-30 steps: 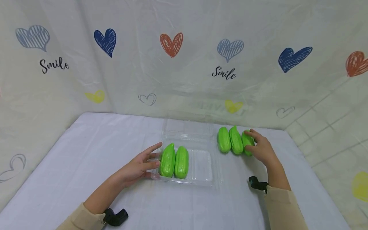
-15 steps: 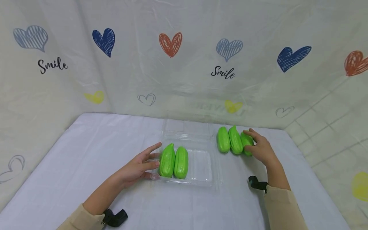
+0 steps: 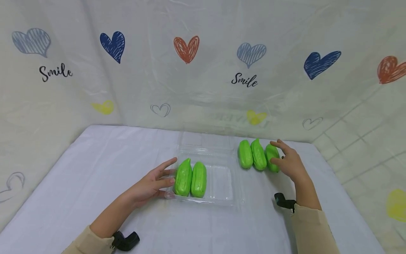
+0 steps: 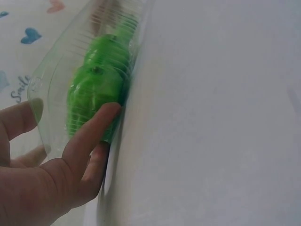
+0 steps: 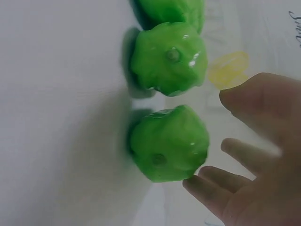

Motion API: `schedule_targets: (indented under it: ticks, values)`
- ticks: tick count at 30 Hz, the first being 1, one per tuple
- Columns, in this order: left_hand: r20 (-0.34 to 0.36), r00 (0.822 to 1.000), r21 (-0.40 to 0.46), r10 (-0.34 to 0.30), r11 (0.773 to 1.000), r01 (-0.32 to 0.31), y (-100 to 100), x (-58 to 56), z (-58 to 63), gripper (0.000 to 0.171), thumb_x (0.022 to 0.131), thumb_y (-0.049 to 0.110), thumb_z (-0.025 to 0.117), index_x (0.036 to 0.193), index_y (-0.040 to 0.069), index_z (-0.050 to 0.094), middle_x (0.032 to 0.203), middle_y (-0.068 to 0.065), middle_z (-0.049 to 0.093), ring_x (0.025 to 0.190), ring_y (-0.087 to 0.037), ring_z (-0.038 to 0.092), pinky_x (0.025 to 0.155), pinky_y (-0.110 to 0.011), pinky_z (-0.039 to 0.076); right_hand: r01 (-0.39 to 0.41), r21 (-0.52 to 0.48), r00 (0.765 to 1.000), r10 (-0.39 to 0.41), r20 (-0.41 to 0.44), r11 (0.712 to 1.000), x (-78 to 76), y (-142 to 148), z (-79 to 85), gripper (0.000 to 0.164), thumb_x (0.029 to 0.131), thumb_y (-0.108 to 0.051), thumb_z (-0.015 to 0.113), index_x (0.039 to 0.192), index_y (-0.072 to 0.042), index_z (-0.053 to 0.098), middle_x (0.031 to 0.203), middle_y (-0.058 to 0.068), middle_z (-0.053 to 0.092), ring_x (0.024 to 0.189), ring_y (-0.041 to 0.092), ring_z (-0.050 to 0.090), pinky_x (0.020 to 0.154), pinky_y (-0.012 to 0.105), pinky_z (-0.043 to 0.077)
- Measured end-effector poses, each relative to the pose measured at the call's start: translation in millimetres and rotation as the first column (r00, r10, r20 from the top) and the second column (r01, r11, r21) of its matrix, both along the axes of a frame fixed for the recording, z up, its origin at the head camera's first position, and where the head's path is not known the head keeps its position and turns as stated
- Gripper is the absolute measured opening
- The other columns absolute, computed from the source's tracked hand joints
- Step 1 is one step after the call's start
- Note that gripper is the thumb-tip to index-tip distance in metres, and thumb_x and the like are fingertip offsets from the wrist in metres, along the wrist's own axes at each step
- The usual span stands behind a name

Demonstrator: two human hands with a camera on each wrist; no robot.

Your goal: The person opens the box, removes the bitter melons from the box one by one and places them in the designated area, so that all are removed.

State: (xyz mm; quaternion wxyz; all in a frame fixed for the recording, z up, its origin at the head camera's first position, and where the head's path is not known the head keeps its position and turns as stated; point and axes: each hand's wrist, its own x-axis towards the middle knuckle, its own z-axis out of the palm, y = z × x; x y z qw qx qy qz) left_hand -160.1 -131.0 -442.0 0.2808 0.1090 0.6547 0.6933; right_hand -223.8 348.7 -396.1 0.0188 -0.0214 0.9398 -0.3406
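Observation:
Two glossy green gourd-like vegetables (image 3: 191, 178) lie side by side in the left part of a clear plastic clamshell box (image 3: 222, 183), its lid (image 3: 206, 141) folded back. My left hand (image 3: 149, 187) rests at the box's left side, fingers spread and touching its wall; in the left wrist view, the fingers (image 4: 87, 136) reach along the clear side. Beyond the box to the right, several more such vegetables stand in a row. Over the rightmost vegetable (image 3: 272, 158), my right hand (image 3: 290, 164) hovers, thumb and fingers spread apart. In the right wrist view, the fingertips are close beside that vegetable (image 5: 169, 143).
A white cloth (image 3: 127, 151) covers the table. Behind it hangs a pale curtain (image 3: 206, 88) printed with hearts and words. The other two loose vegetables (image 3: 252, 155) lie just left of the right hand. Black wrist devices (image 3: 126, 241) are strapped near both sleeves.
My right hand has lifted slightly and its fingers have spread wider around the rightmost vegetable. The left hand and the box stay in place; the head view has shifted a little.

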Motion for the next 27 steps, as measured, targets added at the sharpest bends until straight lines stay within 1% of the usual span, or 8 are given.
schedule_targets:
  ticks: [6, 12, 16, 21, 24, 27]
  values:
    - [-0.003, 1.0, -0.005, -0.001, 1.0, 0.001, -1.1, 0.3, 0.4, 0.076, 0.099, 0.019, 0.062, 0.16, 0.032, 0.018, 0.161, -0.019, 0.021, 0.132, -0.034, 0.047, 0.088, -0.041, 0.055, 0.001, -0.042, 0.998, -0.003, -0.058, 0.999, 5.7, -10.8, 15.9, 0.068, 0.093, -0.007, 0.06, 0.155, -0.011, 0.035, 0.167, 0.015, 0.011, 0.145, 0.051, 0.023, 0.11, 0.064, 0.031]
    - [-0.003, 1.0, 0.0, -0.005, 1.0, 0.005, -0.8, -0.3, 0.1, 0.075, 0.1, 0.018, 0.06, 0.16, 0.031, 0.017, 0.161, -0.019, 0.02, 0.131, -0.034, 0.048, 0.088, -0.041, 0.055, -0.058, -0.09, 0.99, 0.046, -0.132, 0.994, 13.9, -31.4, 34.1, 0.065, 0.094, -0.009, 0.063, 0.154, -0.014, 0.039, 0.167, 0.006, 0.015, 0.149, 0.04, 0.021, 0.112, 0.061, 0.032]
    - [-0.005, 1.0, -0.003, -0.003, 1.0, 0.003, -0.8, -0.8, 1.0, 0.075, 0.1, 0.018, 0.061, 0.16, 0.031, 0.018, 0.161, -0.019, 0.021, 0.132, -0.035, 0.046, 0.088, -0.041, 0.055, -0.106, -0.112, 0.983, 0.087, -0.162, 0.988, 20.4, -48.2, 43.0, 0.065, 0.094, -0.01, 0.065, 0.153, -0.016, 0.041, 0.166, 0.007, 0.018, 0.15, 0.038, 0.022, 0.111, 0.06, 0.032]
    - [-0.001, 1.0, -0.009, 0.001, 1.0, -0.001, -1.0, -1.0, 0.9, 0.076, 0.1, 0.019, 0.062, 0.16, 0.032, 0.019, 0.161, -0.018, 0.022, 0.135, -0.036, 0.044, 0.088, -0.041, 0.054, -0.163, -0.088, 0.977, 0.148, -0.157, 0.983, 27.1, -72.0, 46.2, 0.065, 0.094, -0.015, 0.066, 0.153, -0.017, 0.04, 0.165, 0.009, 0.02, 0.147, 0.039, 0.028, 0.11, 0.06, 0.035]
    - [0.002, 1.0, -0.01, 0.003, 1.0, -0.003, -1.2, -0.6, 0.5, 0.076, 0.1, 0.019, 0.062, 0.16, 0.032, 0.019, 0.161, -0.018, 0.021, 0.137, -0.037, 0.042, 0.089, -0.041, 0.054, -0.208, -0.096, 0.968, 0.191, -0.161, 0.973, 29.9, -85.3, 44.3, 0.065, 0.093, -0.014, 0.067, 0.153, -0.017, 0.041, 0.165, 0.009, 0.022, 0.149, 0.036, 0.026, 0.11, 0.058, 0.036]
    - [0.002, 1.0, -0.005, 0.001, 1.0, -0.001, -1.5, -0.2, -0.3, 0.075, 0.1, 0.018, 0.061, 0.16, 0.032, 0.018, 0.162, -0.018, 0.02, 0.137, -0.037, 0.042, 0.089, -0.041, 0.054, -0.258, -0.107, 0.954, 0.236, -0.182, 0.96, 32.2, -96.5, 41.2, 0.065, 0.092, -0.011, 0.068, 0.152, -0.016, 0.042, 0.163, 0.011, 0.025, 0.15, 0.032, 0.024, 0.109, 0.057, 0.038]
